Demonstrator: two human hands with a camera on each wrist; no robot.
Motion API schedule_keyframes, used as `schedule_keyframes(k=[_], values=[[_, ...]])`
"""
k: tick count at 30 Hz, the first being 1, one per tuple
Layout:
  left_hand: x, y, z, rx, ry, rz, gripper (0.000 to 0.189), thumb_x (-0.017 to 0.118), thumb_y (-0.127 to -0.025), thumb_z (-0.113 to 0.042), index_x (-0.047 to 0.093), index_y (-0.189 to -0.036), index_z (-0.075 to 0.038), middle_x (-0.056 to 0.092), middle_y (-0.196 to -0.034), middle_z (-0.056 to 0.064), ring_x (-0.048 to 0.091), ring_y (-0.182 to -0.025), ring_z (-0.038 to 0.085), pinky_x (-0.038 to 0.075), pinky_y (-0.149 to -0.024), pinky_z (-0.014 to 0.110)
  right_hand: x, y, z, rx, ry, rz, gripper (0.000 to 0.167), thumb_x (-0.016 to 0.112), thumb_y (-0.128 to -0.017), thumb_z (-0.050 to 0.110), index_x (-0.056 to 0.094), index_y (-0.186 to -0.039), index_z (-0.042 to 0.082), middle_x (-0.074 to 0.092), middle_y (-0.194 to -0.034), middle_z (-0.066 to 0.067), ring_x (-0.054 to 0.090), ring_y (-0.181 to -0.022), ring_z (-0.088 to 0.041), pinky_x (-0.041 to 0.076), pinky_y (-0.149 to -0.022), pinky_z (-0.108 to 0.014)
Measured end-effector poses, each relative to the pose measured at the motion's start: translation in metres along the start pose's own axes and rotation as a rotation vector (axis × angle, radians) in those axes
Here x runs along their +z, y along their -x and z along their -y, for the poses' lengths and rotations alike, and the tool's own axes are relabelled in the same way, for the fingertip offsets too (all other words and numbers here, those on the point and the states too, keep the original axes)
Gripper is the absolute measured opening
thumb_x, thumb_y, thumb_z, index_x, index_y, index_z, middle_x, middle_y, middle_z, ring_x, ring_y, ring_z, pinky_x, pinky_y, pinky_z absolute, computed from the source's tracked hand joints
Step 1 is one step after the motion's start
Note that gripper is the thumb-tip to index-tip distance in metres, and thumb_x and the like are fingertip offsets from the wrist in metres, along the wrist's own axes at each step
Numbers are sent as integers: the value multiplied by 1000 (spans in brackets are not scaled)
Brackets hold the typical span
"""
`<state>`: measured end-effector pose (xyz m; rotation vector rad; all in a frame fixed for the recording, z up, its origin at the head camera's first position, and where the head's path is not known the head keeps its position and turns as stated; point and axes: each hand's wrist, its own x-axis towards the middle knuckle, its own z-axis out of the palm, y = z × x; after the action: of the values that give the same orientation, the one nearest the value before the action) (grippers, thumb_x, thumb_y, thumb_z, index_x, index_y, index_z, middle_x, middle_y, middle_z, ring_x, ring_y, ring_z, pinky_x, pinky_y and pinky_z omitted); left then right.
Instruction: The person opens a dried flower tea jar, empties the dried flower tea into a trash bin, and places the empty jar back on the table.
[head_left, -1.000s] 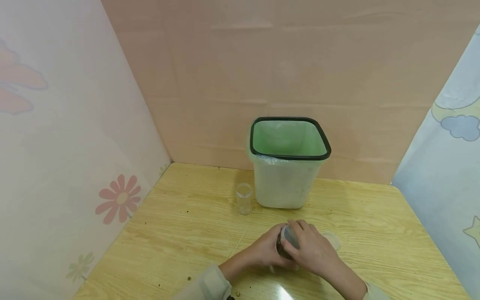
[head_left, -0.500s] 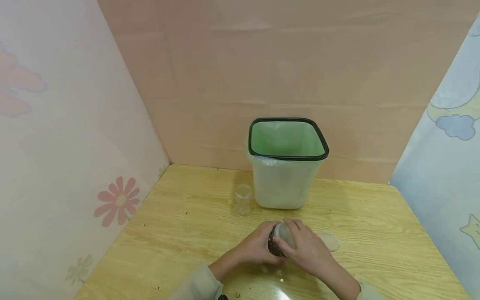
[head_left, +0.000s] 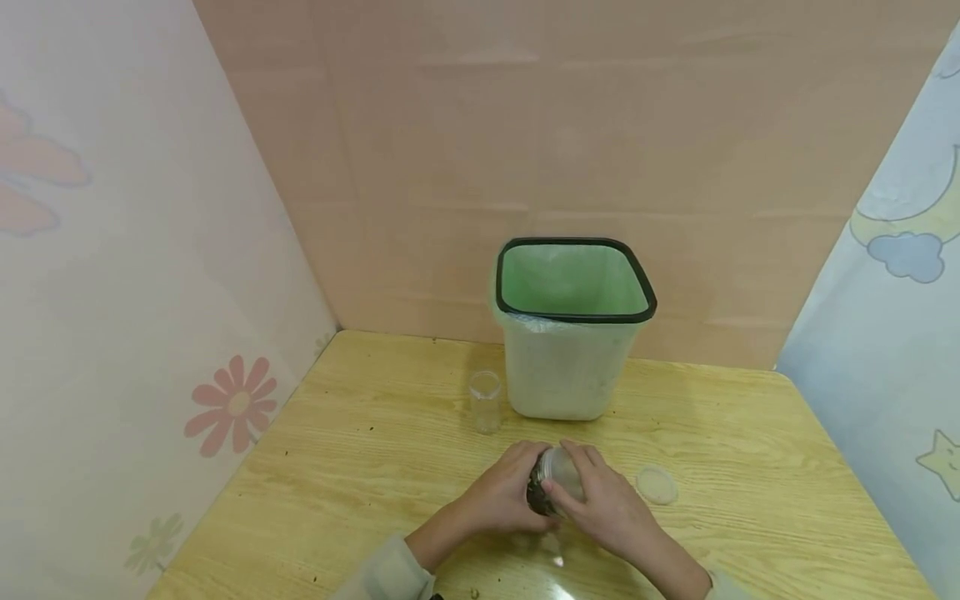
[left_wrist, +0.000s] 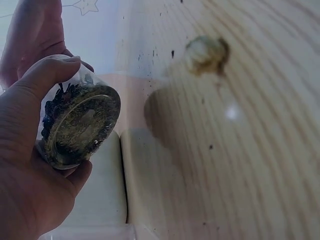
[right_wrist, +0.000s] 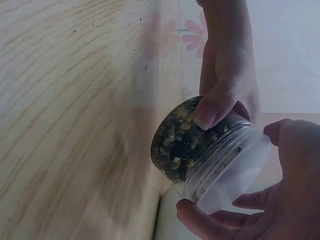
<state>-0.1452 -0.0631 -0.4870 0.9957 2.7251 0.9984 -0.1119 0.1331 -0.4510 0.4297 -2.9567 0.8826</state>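
My left hand [head_left: 495, 496] grips a clear jar [head_left: 536, 492] around its body, just above the table. Dark, dried, flower-like bits [right_wrist: 177, 137] fill the jar's lower part in the right wrist view. The jar lies tilted, its base [left_wrist: 82, 125] facing the left wrist camera and its mouth end toward my right hand [head_left: 611, 504]. With thumb and fingers, that hand holds a translucent lid [right_wrist: 240, 172] at the ridged neck. Whether the lid is fastened cannot be told. Beyond the hands a clear, open-topped jar [head_left: 486, 408] stands upright.
A pale, black-rimmed bin [head_left: 566, 367] with a green inside stands at the back of the wooden table [head_left: 750, 467]. A round translucent disc [head_left: 657, 485] lies right of my hands. Small dark crumbs dot the tabletop. A blurred, pale brownish bit [left_wrist: 206, 54] lies on the table.
Both hands and the jar have shifted slightly left. The jar has turned, showing more of the ridged neck beside the lid. The hold of both hands stays the same.
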Motion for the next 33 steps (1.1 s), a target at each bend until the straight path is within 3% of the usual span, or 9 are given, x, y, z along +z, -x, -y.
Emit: schedule_keyframes(k=[6,14,26,33], values=[[-4,-1,1,2,-24,7,94,90,-72,-42,39,-146,-14,48,-136,-3,49,-118,8,49,-97,26,3,0,0,-36,-38,7,74,59,-97,58,45,-150,7,55,-139,-17,61,-117,-37,54,-90,-54],[-7,-1,0,-15,-69,36,96,90,-73,-41,39,-149,-12,51,-138,-1,53,-116,7,50,-96,25,6,0,-4,-36,-112,36,73,61,-98,54,43,-152,9,51,-143,-14,60,-118,-38,54,-87,-55],[-14,-10,-2,58,-119,33,89,90,-70,-32,45,-144,-12,56,-132,-2,52,-118,10,50,-93,24,9,-2,-9,-49,-185,14,73,68,-95,50,44,-152,12,53,-141,-12,65,-101,-26,56,-74,-28],[-18,-13,-3,77,-172,42,93,91,-69,-36,43,-145,-11,55,-136,1,52,-121,12,49,-97,25,9,-2,-12,-77,-227,4,73,71,-94,45,44,-153,10,51,-143,-12,65,-105,-27,56,-76,-26]])
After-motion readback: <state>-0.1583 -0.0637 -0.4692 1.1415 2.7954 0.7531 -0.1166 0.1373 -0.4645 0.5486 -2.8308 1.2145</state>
